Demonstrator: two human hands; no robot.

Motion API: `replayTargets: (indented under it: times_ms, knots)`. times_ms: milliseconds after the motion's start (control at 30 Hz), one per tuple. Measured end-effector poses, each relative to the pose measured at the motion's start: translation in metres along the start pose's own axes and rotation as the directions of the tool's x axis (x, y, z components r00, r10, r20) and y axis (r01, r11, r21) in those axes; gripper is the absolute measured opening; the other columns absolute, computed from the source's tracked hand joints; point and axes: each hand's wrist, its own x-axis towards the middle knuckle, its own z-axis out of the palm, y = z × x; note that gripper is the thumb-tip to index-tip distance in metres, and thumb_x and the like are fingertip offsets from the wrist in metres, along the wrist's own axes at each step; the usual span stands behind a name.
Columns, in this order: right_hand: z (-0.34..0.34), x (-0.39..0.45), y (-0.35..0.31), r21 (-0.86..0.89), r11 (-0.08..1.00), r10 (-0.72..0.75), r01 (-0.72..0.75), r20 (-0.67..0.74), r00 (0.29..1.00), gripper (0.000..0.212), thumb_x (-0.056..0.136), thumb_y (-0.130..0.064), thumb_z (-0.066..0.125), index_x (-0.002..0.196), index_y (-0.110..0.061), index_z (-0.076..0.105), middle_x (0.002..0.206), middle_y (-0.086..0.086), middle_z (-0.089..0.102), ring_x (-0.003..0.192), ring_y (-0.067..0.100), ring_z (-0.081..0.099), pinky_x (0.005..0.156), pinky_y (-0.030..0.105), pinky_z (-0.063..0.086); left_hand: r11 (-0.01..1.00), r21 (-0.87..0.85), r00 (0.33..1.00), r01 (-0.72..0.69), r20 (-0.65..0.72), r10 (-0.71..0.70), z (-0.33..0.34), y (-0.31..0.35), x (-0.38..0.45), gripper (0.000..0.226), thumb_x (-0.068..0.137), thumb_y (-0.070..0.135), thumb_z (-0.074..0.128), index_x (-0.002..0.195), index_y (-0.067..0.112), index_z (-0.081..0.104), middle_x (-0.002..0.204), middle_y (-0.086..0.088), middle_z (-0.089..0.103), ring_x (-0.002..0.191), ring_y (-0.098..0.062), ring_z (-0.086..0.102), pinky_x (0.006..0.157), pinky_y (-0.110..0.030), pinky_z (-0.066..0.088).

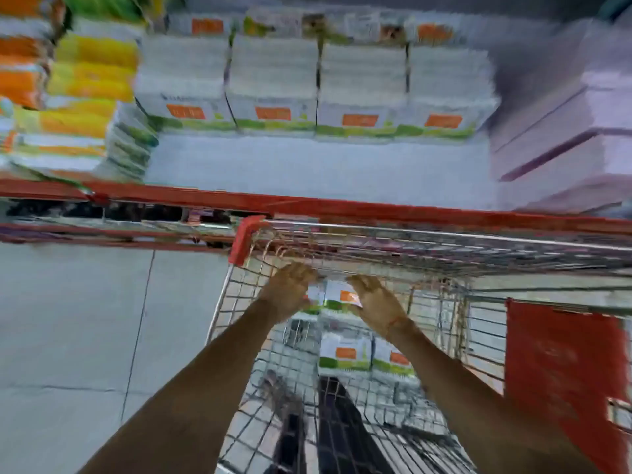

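Hanging over the cart [236,302], a white pack [337,297] with an orange label and a green band is held between both hands. The left hand [290,290] is gripped on its left edge, fingers curled over the top. The right hand [376,302] is clamped on its right side, fingers bent over the upper edge. The thumbs are lost in blur. The pack is placed inside the cart's front end, just below the front rim and well above the cart's wire bottom.

Two lower packs [345,354] of the same kind are seen lying side by side on that bottom. A red guard [246,239] is fitted at the cart's front left corner, and a red panel [561,364] is seen on its right.

Beyond the cart, a shelf [307,169] edged by a red rail [342,203] is noted. Stacked shelf packs [273,80] with matching labels are ranged in a row at its back. Yellow packs [92,73] are piled to the left, lilac boxes [564,131] to the right. Grey floor [85,319] is seen left of the cart.
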Motion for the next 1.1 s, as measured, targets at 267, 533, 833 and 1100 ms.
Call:
replayTargets:
  times_ms: [267, 533, 833, 1100]
  knots:
    - [0.036, 0.017, 0.029, 0.035, 0.985, 0.150, -0.167, 0.284, 0.947, 0.103, 0.080, -0.033, 0.072, 0.151, -0.006, 0.003, 0.160, 0.012, 0.002, 0.147, 0.024, 0.006, 0.119, 0.022, 0.012, 0.981, 0.039, 0.918, 0.191, 0.346, -0.193, 0.040, -0.005, 0.026, 0.100, 0.081, 0.043, 0.069, 0.151, 0.003, 0.011, 0.156, -0.015, 0.024, 0.142, -0.030, 0.025, 0.119, -0.036, 0.015]
    - [0.040, 0.009, 0.026, 0.053, 0.977, 0.195, -0.208, 0.186, 0.963, 0.064, 0.075, -0.024, 0.077, 0.123, -0.016, 0.035, 0.112, 0.011, 0.065, 0.090, 0.025, 0.066, 0.075, 0.031, 0.058, 0.976, -0.006, 0.957, 0.220, 0.193, -0.214, 0.041, -0.005, 0.016, 0.065, 0.085, 0.028, 0.065, 0.142, 0.012, 0.037, 0.140, -0.007, 0.044, 0.130, -0.025, 0.036, 0.107, -0.031, 0.033]
    - [0.009, -0.043, 0.006, -0.103, 0.995, 0.007, -0.016, -0.085, 0.996, 0.072, 0.051, -0.027, 0.092, 0.118, -0.019, 0.066, 0.108, -0.002, 0.074, 0.090, 0.017, 0.073, 0.060, 0.029, 0.063, 0.953, -0.205, 0.966, 0.223, -0.082, -0.244, 0.008, 0.017, -0.047, 0.071, 0.057, 0.021, 0.088, 0.122, 0.006, 0.063, 0.107, -0.010, 0.068, 0.100, -0.032, 0.063, 0.070, -0.036, 0.060]
    - [-0.065, -0.097, -0.027, -0.155, 0.988, -0.057, 0.009, -0.306, 0.950, 0.063, 0.048, -0.026, 0.093, 0.107, -0.017, 0.072, 0.105, -0.003, 0.075, 0.088, 0.015, 0.074, 0.055, 0.024, 0.061, 0.991, -0.108, 0.904, 0.078, -0.410, -0.116, -0.062, 0.027, -0.098, 0.065, 0.042, 0.027, 0.095, 0.102, 0.013, 0.076, 0.098, 0.000, 0.075, 0.091, -0.021, 0.069, 0.064, -0.025, 0.059]
